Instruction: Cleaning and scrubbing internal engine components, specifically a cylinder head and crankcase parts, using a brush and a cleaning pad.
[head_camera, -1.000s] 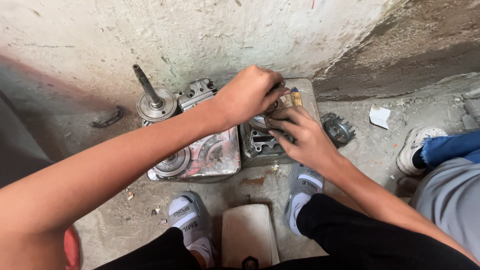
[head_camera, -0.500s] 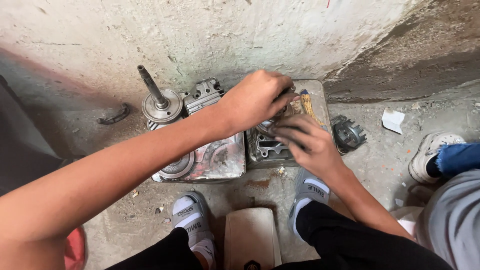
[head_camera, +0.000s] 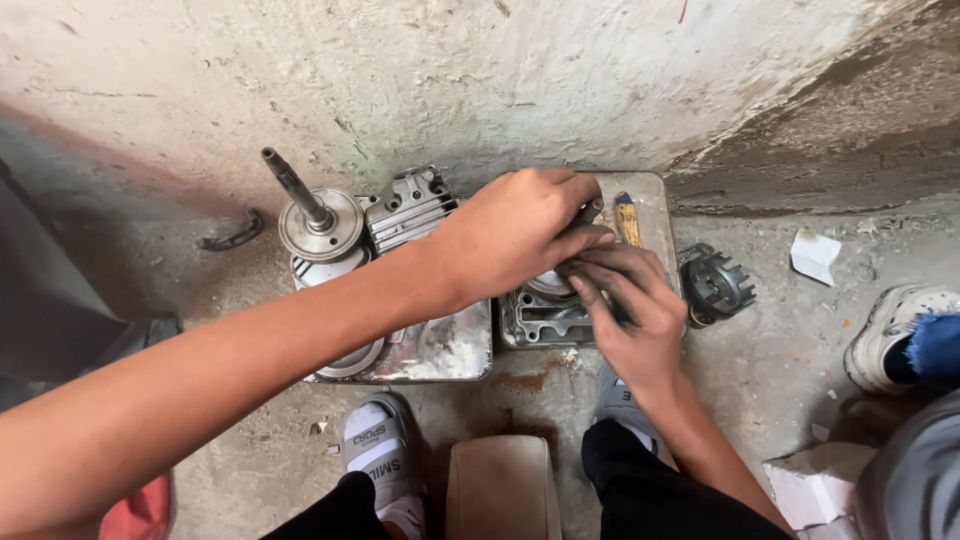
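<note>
Left hand (head_camera: 510, 235) grips a dark tool handle over the metal casing (head_camera: 545, 315), at twelve o'clock from the feet; right hand (head_camera: 625, 305) presses fingers together, steadying it inside the tray (head_camera: 655, 205).

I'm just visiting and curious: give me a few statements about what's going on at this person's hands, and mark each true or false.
1. Both hands meet over the metal engine part in a tray. True.
2. A shaft sticks up from a round disc left of the hands. True.
3. The left hand rests flat on the floor. False: it is over the part, fingers curled.
4. A toothed ring lies on the floor right of the tray. True.
5. The right hand holds a hammer. False: no hammer shows; its fingers press at the part.
</note>
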